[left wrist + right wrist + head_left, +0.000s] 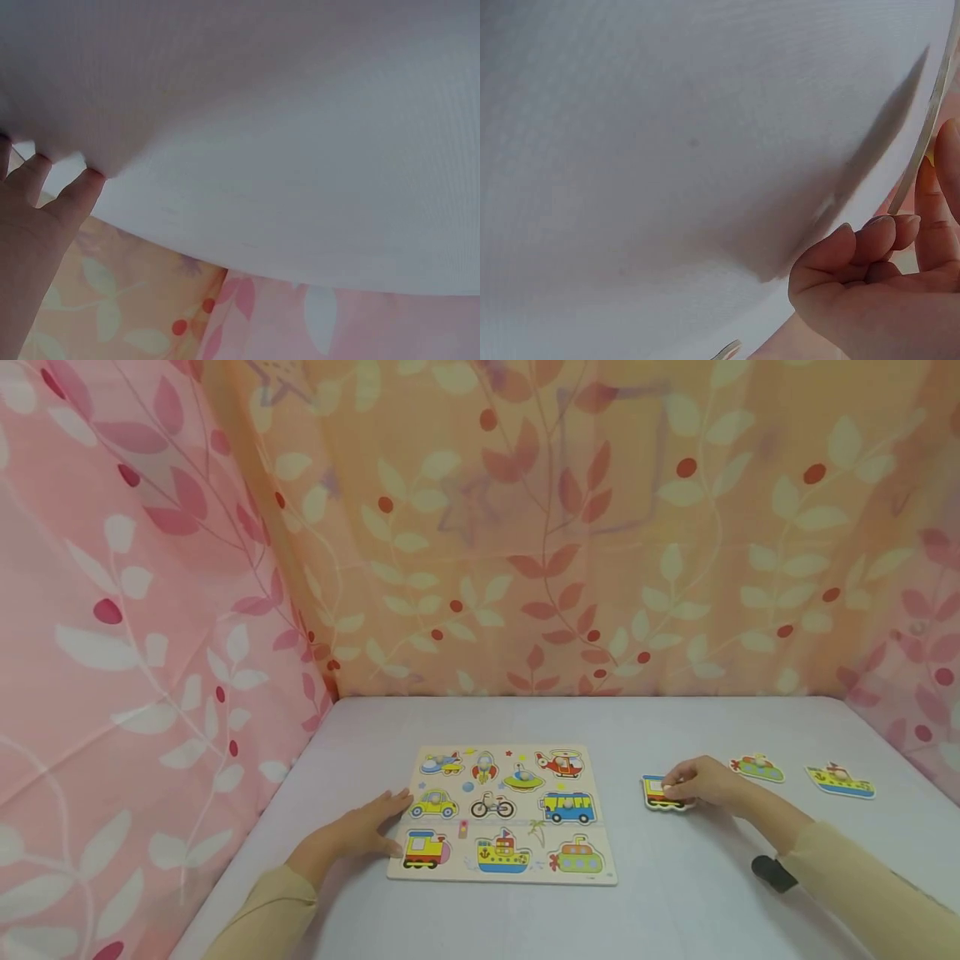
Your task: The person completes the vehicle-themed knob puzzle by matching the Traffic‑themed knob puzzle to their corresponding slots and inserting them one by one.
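A wooden puzzle board (468, 823) with pictures of vehicles lies on the white table. My left hand (360, 831) rests at its left edge, fingers spread, the fingertips touching or very near the rim. In the left wrist view the left hand (45, 210) shows fingers reaching to the white surface. Right of the board, my right hand (703, 783) pinches the train puzzle piece (655, 793) by its knob. The right wrist view shows the right hand (877, 277) with the thin edge of the train piece (922, 139) tilted above the tabletop.
Beyond the right hand lie a submarine piece (759, 768) and a ship piece (842, 780). A dark object (774, 873) shows beneath the right wrist. Printed curtains (480, 568) rise behind the table and along its sides.
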Tool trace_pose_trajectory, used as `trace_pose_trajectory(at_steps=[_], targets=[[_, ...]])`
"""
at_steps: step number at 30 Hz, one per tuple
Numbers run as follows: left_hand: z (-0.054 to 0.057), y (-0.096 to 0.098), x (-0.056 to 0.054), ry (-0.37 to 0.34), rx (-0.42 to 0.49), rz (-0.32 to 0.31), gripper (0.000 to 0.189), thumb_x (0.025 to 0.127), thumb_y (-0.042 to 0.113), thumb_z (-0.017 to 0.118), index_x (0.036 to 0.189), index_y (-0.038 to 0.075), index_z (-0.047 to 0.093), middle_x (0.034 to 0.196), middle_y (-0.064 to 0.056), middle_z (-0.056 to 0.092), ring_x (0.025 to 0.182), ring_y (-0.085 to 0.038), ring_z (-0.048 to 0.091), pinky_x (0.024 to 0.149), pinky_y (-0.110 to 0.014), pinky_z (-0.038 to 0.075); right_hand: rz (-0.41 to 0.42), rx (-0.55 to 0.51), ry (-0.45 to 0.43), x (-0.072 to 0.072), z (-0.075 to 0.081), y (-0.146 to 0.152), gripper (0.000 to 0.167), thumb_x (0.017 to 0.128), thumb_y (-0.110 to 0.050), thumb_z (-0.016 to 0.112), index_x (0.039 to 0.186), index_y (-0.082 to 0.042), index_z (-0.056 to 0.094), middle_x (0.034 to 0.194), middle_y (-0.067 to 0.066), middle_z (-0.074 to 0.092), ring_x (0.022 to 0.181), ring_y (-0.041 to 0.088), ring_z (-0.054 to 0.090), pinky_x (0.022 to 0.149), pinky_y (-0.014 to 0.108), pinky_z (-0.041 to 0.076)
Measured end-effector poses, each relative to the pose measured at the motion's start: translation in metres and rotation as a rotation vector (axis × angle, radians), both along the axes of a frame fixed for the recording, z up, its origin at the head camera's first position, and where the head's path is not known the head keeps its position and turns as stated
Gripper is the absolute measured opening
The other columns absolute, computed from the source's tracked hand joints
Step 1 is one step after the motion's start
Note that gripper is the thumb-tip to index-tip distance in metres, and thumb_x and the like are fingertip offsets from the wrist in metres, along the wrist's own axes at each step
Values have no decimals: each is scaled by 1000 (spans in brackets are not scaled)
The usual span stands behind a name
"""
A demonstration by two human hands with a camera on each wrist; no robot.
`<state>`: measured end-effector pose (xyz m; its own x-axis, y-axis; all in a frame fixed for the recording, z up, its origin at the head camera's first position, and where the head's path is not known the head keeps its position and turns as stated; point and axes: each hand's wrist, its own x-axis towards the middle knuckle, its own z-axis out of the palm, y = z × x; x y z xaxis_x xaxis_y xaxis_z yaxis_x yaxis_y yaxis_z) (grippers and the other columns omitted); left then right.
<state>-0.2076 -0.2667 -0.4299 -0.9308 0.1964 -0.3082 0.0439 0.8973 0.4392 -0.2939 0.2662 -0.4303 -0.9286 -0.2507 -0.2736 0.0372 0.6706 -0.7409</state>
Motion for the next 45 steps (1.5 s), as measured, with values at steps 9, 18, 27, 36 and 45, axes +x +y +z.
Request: trace_pose_trajectory(at_steps=[9,18,27,36,45], targets=[[0,2,-1,7,3,-7,86,77,28,82,150,17,39,159,-4,27,146,-35,14,110,-64,18,-1,2,10,6,10,-1,33,85,-27,76,103,0,69,98,7,64,85,20,54,67,31,45],[-1,2,-2,21,-28,-18,87,77,29,82,150,16,38,159,-5,27,146,-35,15,109,-66,17,47,-38,30,13,17,-13,29,86,-23,75,102,1,69,90,3,64,80,17,55,67,31,47],[2,0,-2,15,-29,-9,87,77,29,81,151,17,37,159,-5,26,146,-35,14,110,-66,16,45,-66,19,17,25,-33,28,86,-22,75,102,0,69,92,5,64,81,19,55,70,33,47],[-2,1,-3,11,-19,-16,87,77,29,82,151,16,38,159,-5,27,146,-35,15,110,-65,18,41,-76,9,23,24,-47,25,86,-22,75,100,-1,70,86,3,64,78,19,54,70,34,46],[-3,0,-1,11,-19,-6,86,77,29,81,151,17,38,159,-4,27,146,-34,14,110,-64,18,56,-70,25,27,26,-66,24,86,-24,75,98,-4,71,83,2,64,78,20,54,71,33,45]])
